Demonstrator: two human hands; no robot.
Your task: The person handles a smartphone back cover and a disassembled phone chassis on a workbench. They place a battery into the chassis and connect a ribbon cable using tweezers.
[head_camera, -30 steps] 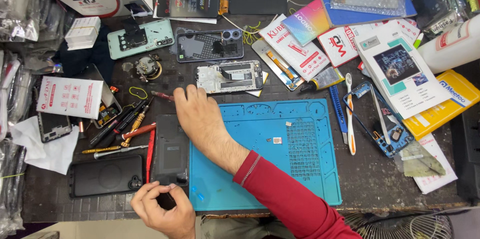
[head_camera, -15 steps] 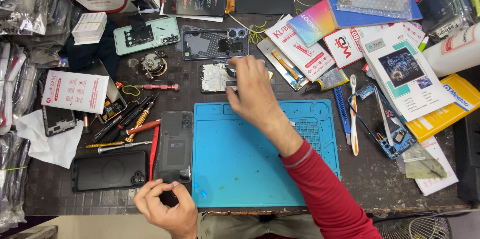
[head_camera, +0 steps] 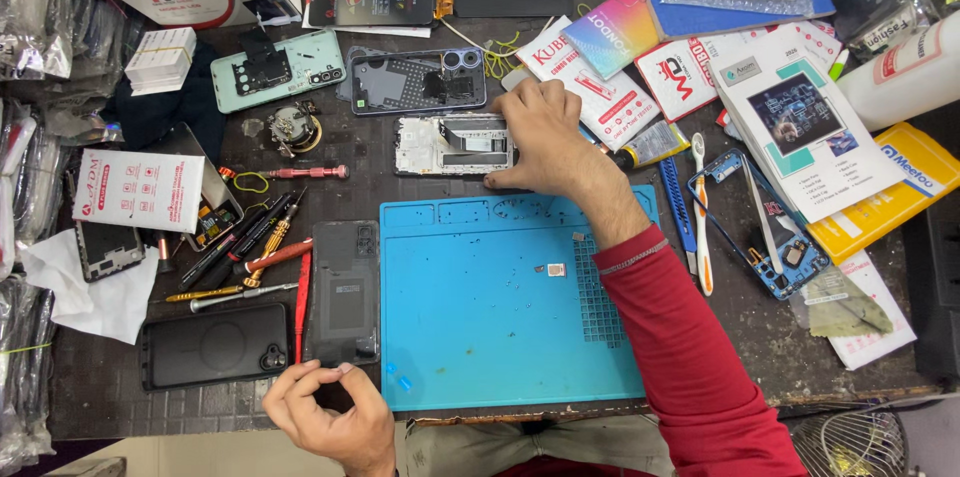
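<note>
Right hand point(head_camera: 545, 137) has shifted rightward, fingers now gripping the right end of the silver rectangular phone frame point(head_camera: 452, 145), just beyond the blue silicone work mat point(head_camera: 480, 307). Left hand point(head_camera: 330, 415), loosely curled, rests at the near edge of the dark phone back cover point(head_camera: 342, 292). Red-handled screwdrivers point(head_camera: 262, 257) lie left; printed boxes point(head_camera: 600, 77) crowd the right.

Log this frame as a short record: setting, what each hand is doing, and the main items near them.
Setting: cluttered dark workbench with a blue work mat
Right hand: resting on the right end of an opened silver phone frame, just above the mat
Left hand: at the near table edge, fingers curled, touching the lower end of a dark phone back panel
Beside left hand: black phone case, screwdrivers
Behind frame: purple phone body, green phone body
</note>
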